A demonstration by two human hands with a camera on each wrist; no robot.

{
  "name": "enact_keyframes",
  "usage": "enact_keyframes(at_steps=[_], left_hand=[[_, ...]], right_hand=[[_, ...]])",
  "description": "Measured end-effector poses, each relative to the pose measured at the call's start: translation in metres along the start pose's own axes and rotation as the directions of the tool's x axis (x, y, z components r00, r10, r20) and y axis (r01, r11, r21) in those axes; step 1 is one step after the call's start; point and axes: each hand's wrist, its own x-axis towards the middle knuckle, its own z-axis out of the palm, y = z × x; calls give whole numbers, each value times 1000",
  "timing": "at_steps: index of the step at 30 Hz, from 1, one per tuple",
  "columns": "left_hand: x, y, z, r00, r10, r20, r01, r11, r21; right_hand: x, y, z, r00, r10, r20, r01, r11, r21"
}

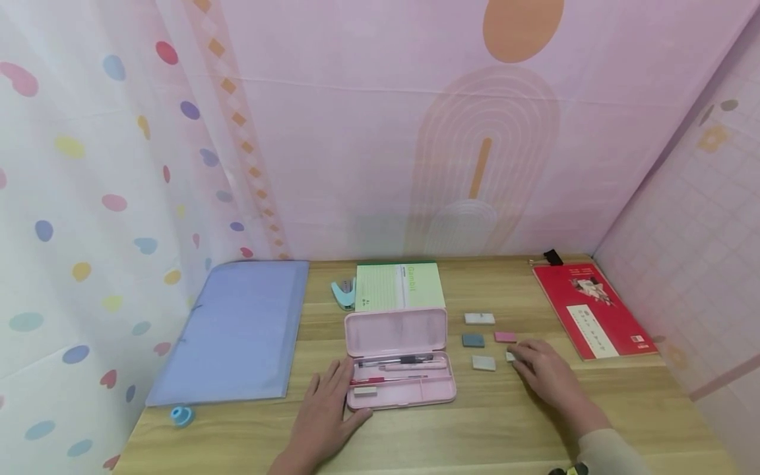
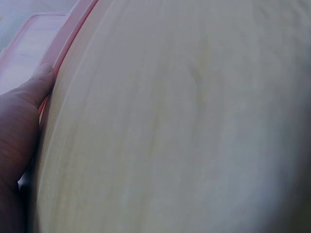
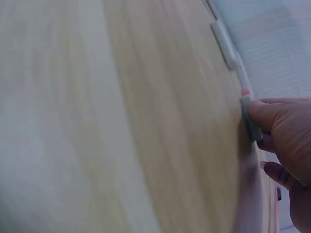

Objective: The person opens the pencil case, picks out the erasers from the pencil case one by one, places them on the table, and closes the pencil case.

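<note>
A pink pencil case [image 1: 436,394] lies with its lid raised; pens [image 1: 410,360], a red pen [image 1: 374,380] and a whitish eraser [image 1: 365,391] are inside. My left hand [image 1: 323,412] rests at its left end, fingers fairly straight along the side, thumb at the front edge. The left wrist view shows that thumb [image 2: 41,82] against the pink rim. My right hand [image 1: 546,373] pinches a small pale grey eraser [image 3: 250,121] close over the table. Near it lie a pink eraser [image 1: 505,337], a blue-grey one [image 1: 473,340] and two whitish ones [image 1: 483,363].
A blue folder [image 1: 243,336] and a small light-blue object [image 1: 181,415] are at left. Behind the case are a light-blue stapler [image 1: 344,295] and a green notebook [image 1: 398,287]. A red booklet [image 1: 594,310] with a black binder clip [image 1: 553,257] lies at right.
</note>
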Motion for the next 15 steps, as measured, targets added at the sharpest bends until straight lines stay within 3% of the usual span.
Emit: enact_keyframes(at_steps=[4, 7, 11, 15], left_hand=[[0, 0, 0, 1000, 10, -7, -10, 1000, -7], [1, -2, 1, 1000, 10, -15, -10, 1000, -9], [1, -4, 4, 1000, 9, -24, -9, 1000, -10], [0, -4, 5, 999, 16, -34, -16, 1000, -9]], right_hand=[[0, -20, -4, 996, -59, -67, 61, 998, 22], [5, -50, -1, 977, -176, -118, 179, 984, 15], [11, -101, 13, 918, -368, -150, 373, 928, 4], [18, -150, 33, 846, -521, -111, 526, 850, 20]])
